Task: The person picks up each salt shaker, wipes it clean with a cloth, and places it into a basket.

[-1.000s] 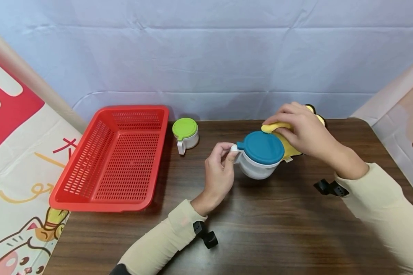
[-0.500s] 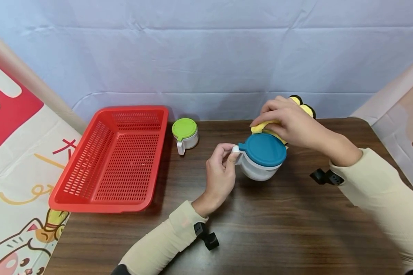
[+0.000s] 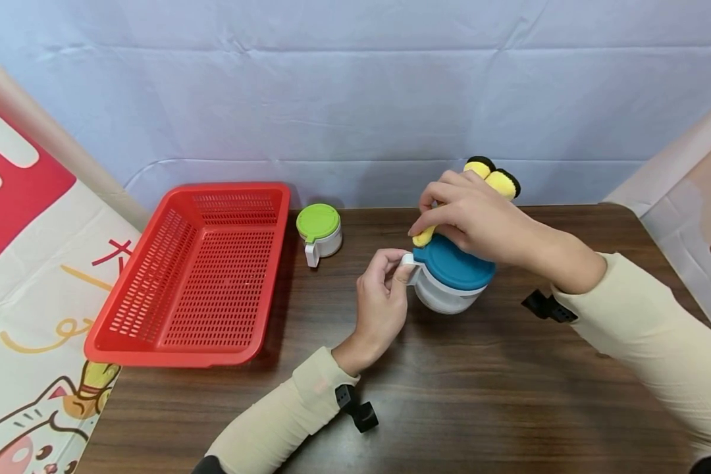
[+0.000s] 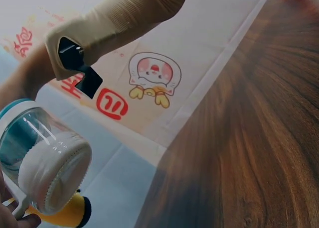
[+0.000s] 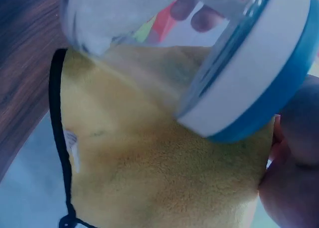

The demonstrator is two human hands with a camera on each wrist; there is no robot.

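your left grip (image 3: 382,306) pinches the white handle (image 3: 409,268) of a clear jar (image 3: 447,297), held tilted above the bench (image 3: 462,395), its underside showing in the left wrist view. your right grip (image 3: 474,217) is closed on a yellow cloth (image 5: 164,163) with black trim, and lies partly over the jar's blue lid (image 3: 462,270). a bunched end of the cloth pokes out by the lid's tab (two rounded, black-edged bits stick out behind your knuckles), while the rest hangs beside the jar. well to the left, a smaller jar with a green lid (image 3: 318,222) stands upright on the bench, just beside a red plastic basket (image 3: 213,357).
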